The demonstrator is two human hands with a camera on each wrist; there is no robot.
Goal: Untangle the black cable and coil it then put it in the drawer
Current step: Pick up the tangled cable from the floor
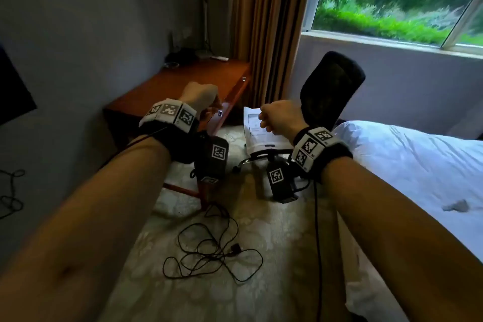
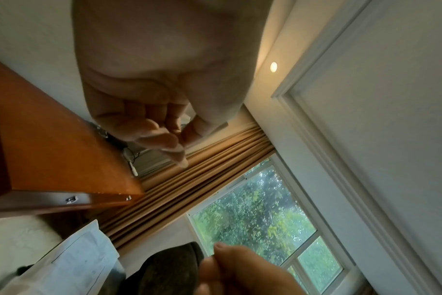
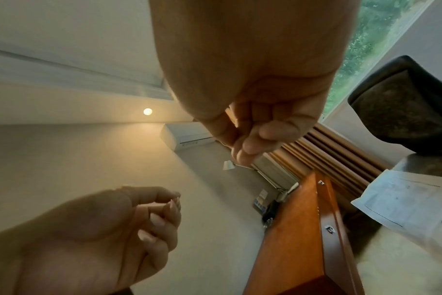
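The black cable lies in a loose tangle on the pale patterned carpet, below and between my forearms. Neither hand touches it. My left hand is raised in front of the wooden desk, fingers loosely curled around nothing; the left wrist view shows the same hand empty. My right hand is up at the same height, just right of it, also loosely curled and empty. The desk's drawer front with its small metal knob sits just beyond my left hand and looks closed.
A black office chair with a sheet of paper on its seat stands right of the desk. A white bed fills the right side. Brown curtain and window are behind. Another dark cable lies far left.
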